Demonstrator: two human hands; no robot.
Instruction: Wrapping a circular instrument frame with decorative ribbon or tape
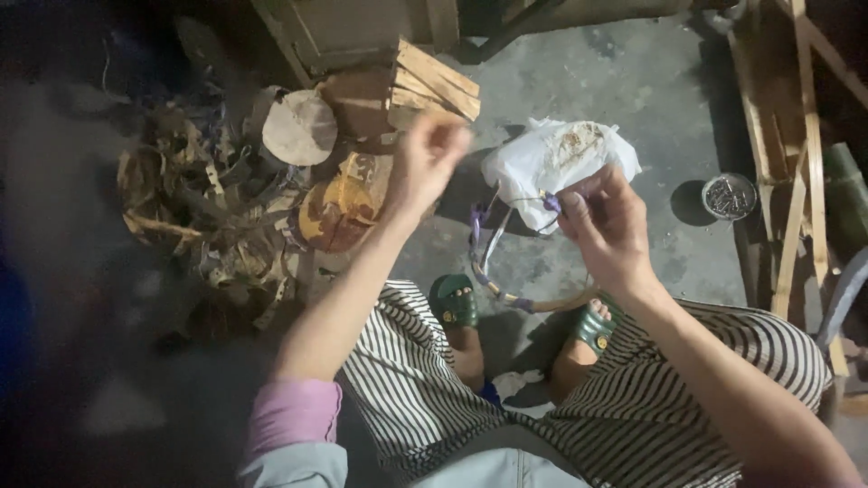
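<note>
Right hand (604, 226): you pinched the purple strand at the curved hoop (506, 289), held above your feet.
Left hand (427, 163): raised, fingers together, blurred; contents untellable.
Risk: strand could slip, loosening the wrap.
Nearby: white bag (551, 158) on floor.

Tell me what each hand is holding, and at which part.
The right hand pinches the upper end of a curved cane hoop wrapped with purple strips. The left hand is raised and blurred; whether it holds anything cannot be told.
</note>
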